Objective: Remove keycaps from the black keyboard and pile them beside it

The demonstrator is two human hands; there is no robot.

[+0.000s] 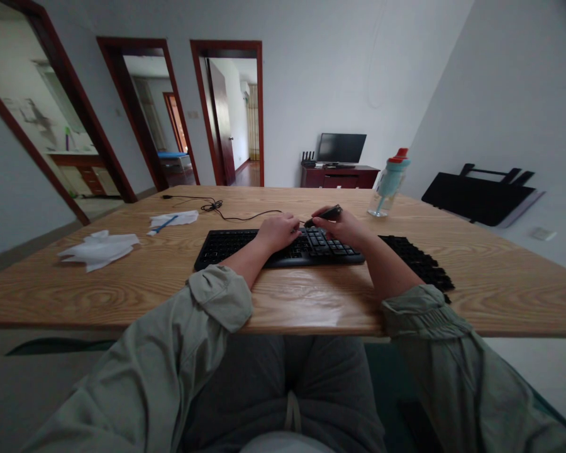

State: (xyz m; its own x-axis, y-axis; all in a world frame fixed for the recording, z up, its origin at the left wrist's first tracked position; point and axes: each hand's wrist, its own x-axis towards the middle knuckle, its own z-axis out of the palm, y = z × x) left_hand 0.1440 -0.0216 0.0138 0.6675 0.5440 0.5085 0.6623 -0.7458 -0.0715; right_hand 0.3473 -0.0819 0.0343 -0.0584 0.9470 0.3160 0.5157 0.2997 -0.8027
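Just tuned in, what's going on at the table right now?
A person sits at a wooden table with both hands on a black keyboard. The left hand rests on the keys near the middle. The right hand holds a small dark tool over the keyboard's right part. A patch of loose black keycaps lies to the right of the keyboard. White tissues lie to the left, and a water bottle stands farther back on the right.
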